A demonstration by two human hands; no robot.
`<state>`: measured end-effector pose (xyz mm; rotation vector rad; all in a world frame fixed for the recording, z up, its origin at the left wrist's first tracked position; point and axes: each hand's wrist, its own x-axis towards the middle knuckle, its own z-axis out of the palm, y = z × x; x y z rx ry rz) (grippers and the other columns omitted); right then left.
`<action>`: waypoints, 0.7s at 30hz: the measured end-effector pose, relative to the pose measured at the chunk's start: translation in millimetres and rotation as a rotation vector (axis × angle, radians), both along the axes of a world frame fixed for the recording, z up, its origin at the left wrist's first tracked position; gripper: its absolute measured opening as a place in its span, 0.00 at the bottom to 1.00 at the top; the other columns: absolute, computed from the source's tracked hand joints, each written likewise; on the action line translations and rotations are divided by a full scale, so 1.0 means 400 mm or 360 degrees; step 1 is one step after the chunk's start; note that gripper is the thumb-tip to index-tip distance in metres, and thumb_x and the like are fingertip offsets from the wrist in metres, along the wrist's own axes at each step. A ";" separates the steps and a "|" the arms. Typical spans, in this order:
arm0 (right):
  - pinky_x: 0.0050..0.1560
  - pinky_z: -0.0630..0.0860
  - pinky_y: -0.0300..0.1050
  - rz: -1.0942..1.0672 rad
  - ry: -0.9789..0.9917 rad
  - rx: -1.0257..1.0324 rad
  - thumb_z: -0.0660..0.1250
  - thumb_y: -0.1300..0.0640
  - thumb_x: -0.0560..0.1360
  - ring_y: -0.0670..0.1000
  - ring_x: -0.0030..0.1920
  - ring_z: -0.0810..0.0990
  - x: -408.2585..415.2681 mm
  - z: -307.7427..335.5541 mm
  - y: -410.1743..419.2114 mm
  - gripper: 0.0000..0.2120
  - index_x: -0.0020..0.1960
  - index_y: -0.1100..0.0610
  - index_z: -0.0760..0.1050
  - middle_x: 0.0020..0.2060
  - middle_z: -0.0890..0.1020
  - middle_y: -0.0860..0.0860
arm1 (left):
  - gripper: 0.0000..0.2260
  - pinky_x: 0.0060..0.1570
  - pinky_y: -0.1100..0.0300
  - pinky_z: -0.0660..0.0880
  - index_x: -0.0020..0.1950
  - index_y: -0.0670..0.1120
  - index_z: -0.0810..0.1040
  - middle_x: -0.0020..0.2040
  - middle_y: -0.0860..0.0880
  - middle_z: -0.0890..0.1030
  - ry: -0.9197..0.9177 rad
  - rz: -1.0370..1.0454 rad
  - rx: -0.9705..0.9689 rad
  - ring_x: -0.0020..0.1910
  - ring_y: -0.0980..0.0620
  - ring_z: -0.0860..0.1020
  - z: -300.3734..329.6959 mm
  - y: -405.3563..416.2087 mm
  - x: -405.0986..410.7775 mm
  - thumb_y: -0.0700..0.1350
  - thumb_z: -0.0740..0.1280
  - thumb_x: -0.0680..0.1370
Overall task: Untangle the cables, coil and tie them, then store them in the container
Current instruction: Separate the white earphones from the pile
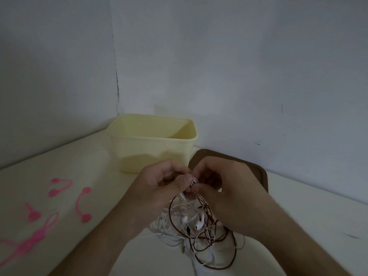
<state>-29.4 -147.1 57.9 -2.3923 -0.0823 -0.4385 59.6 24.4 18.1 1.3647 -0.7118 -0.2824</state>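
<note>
- Left of the grip, pink silicone ties [83, 204] lay unused on the table [99, 156].
- At centre, left hand [161, 184] and right hand [221, 184] both pinched the tangled cables [201, 232], which hung below onto the table; untangling seemed underway, next needing one strand freed.
- Beyond the grip, the yellow container [153, 144] looked empty.

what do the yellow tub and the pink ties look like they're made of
The tub looks like moulded plastic: pale yellow, smooth, thin walls with rounded corners and a rolled rim, slightly translucent. The pink ties look like soft silicone or rubber: matte, bright pink, thin bands bent in curves with round button ends. Dim light leaves the finish uncertain.
</note>
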 end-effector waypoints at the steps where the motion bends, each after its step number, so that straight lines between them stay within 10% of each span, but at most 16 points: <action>1: 0.45 0.82 0.46 0.0007 -0.0013 0.0038 0.75 0.60 0.79 0.46 0.41 0.86 0.000 -0.003 0.002 0.08 0.48 0.48 0.80 0.39 0.87 0.41 | 0.03 0.45 0.58 0.80 0.50 0.39 0.84 0.39 0.40 0.85 -0.0045 0.0047 -0.0019 0.40 0.44 0.84 0.000 -0.001 -0.001 0.37 0.71 0.79; 11: 0.41 0.78 0.64 0.0015 -0.0235 0.0402 0.73 0.57 0.80 0.57 0.38 0.83 0.013 -0.052 0.040 0.09 0.49 0.50 0.72 0.42 0.86 0.48 | 0.08 0.44 0.57 0.78 0.44 0.41 0.82 0.38 0.41 0.81 0.0151 0.0181 -0.0480 0.39 0.46 0.79 -0.006 -0.004 0.007 0.44 0.77 0.74; 21: 0.41 0.83 0.47 -0.0150 -0.0390 0.0734 0.74 0.66 0.79 0.54 0.39 0.86 0.006 -0.032 0.023 0.11 0.43 0.52 0.80 0.39 0.86 0.52 | 0.12 0.63 0.46 0.78 0.48 0.41 0.84 0.47 0.35 0.86 0.0305 0.0090 -0.0488 0.52 0.39 0.85 -0.001 -0.001 0.005 0.45 0.79 0.70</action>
